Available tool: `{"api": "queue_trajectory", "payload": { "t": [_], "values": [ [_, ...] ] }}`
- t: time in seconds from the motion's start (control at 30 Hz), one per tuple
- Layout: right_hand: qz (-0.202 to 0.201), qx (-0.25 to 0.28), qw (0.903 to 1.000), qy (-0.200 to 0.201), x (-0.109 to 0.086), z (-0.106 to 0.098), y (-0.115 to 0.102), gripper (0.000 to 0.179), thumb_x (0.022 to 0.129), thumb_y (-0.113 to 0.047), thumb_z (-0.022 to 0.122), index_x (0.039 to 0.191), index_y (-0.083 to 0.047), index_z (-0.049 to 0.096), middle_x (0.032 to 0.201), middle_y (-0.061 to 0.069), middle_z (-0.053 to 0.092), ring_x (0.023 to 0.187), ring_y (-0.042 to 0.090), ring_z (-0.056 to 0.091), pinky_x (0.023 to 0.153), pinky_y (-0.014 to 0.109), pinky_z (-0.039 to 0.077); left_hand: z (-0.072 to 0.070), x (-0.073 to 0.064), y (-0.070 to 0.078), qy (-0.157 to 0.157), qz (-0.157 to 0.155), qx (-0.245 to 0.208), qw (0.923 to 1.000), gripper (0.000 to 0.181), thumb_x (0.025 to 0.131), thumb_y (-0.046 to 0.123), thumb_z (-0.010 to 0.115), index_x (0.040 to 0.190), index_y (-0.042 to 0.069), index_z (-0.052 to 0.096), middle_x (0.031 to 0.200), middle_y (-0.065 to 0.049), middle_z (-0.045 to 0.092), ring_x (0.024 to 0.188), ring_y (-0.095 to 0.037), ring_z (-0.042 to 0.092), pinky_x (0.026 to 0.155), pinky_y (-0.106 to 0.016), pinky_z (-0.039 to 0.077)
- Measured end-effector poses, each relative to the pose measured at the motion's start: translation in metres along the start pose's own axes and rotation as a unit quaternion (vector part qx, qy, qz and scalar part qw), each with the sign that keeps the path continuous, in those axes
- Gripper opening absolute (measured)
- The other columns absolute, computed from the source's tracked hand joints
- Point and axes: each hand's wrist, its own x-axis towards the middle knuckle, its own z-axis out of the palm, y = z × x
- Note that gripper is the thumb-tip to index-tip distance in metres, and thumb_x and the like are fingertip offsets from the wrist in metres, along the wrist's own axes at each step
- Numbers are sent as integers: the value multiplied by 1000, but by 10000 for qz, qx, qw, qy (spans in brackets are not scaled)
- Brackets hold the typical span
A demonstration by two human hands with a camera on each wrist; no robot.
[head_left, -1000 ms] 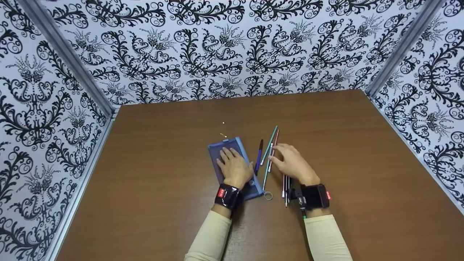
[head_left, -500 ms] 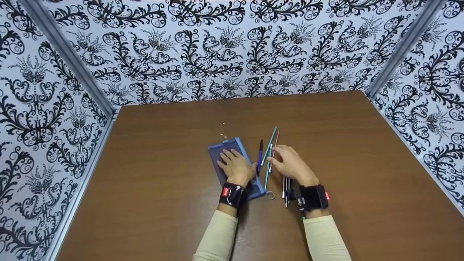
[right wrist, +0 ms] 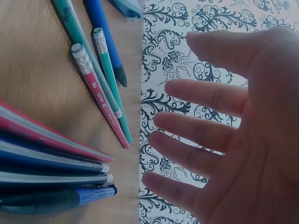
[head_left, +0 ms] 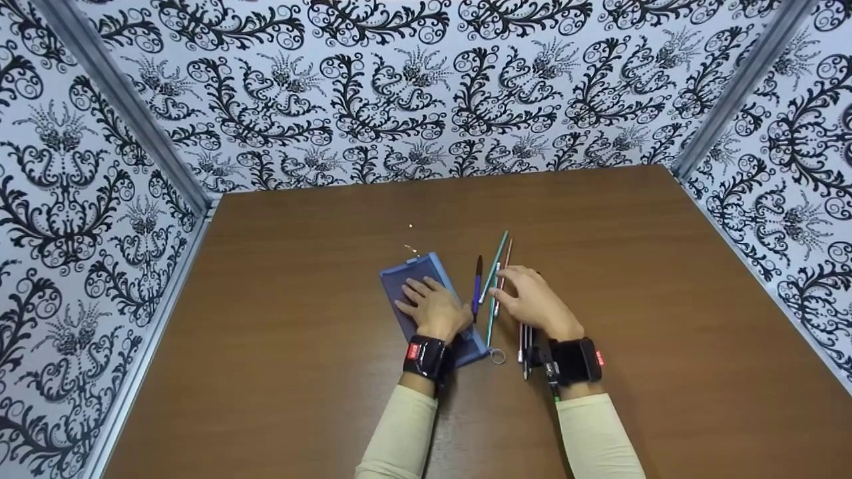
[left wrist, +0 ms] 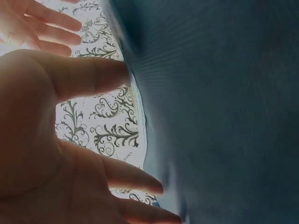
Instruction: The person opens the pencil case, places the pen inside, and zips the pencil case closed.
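Note:
My left hand (head_left: 436, 309) lies spread on a blue mesh pouch (head_left: 394, 286), its thumb near the pouch's right edge. In the left wrist view the blue fabric (left wrist: 224, 112) fills the right side, with straight fingers reaching to it. My right hand (head_left: 536, 303) is held over loose pencils, fingers apart, gripping nothing. Between the hands lie a blue pen (head_left: 477, 286), a teal pencil (head_left: 498, 256) and a red pencil (right wrist: 96, 91) with a white eraser. Several dark and red pencils (right wrist: 51, 156) lie beside a black-grip pen (right wrist: 42, 201), partly hidden by my right hand in the head view.
A small ring (head_left: 498, 356) lies at the pouch's lower right corner. Tiny shiny specks (head_left: 411, 249) are on the brown table (head_left: 279, 299) beyond the pouch. Patterned panels (head_left: 413, 100) wall the table at the back and both sides.
My left hand has shifted slightly to the right, and the pouch's lower end and ring have moved slightly right with it. The right hand has stayed almost still over the pencils.

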Motion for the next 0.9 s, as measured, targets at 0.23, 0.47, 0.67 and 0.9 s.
{"api": "queue_trajectory", "payload": {
  "t": [0.23,0.47,0.67,0.9],
  "values": [
    [-78,-8,10000,-27,1,0,-2,44,98,-23,60,128,8,59,136,31,53,131,46,45,113,57,31,-1,0,3,63,-84,92,9999,107,83,59,69,153,-8,24,156,-38,17,147,-51,15,115,-69,15],
    [-92,55,9999,2,0,0,1,44,97,-23,61,129,8,59,135,30,54,130,46,46,113,57,32,-2,1,4,-175,-170,-101,9997,99,87,49,69,152,-10,23,156,-38,16,147,-51,14,116,-68,15],
    [-151,12,9999,26,1,0,1,44,97,-23,62,127,8,60,134,30,55,129,46,48,112,55,35,-3,2,4,-249,-72,60,9996,93,91,50,62,147,-16,28,154,-40,18,146,-51,17,115,-68,18],
    [-128,32,9999,19,1,-1,0,43,98,-24,61,127,8,60,134,30,56,129,46,48,112,56,35,-4,0,4,-322,18,373,9988,86,94,48,57,146,-15,31,154,-39,20,146,-50,19,115,-66,20]
  ]
}}
